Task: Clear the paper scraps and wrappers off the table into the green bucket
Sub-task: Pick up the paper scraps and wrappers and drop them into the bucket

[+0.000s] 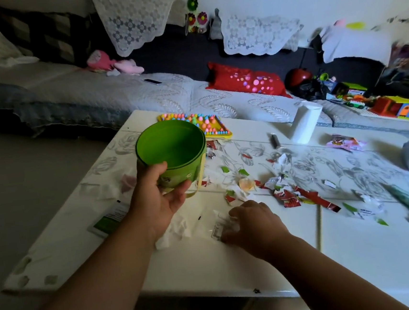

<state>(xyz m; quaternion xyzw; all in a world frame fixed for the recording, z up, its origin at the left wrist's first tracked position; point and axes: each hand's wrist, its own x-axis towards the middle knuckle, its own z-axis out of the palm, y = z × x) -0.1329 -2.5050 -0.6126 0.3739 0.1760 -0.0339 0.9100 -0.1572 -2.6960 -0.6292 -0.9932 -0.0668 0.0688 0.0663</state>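
The green bucket is tilted toward me above the white table, and its inside looks bare. My left hand holds it round the near wall, thumb over the rim. My right hand lies on the table with its fingers curled over a clear plastic wrapper. A crumpled white tissue lies between the two hands. Red, white and green paper scraps are strewn to the right of my right hand, more near the bucket's far side.
On the table also stand a white box, a yellow peg board, a pink snack packet, a small dark tube and a green-labelled packet. A sofa with a red cushion runs behind.
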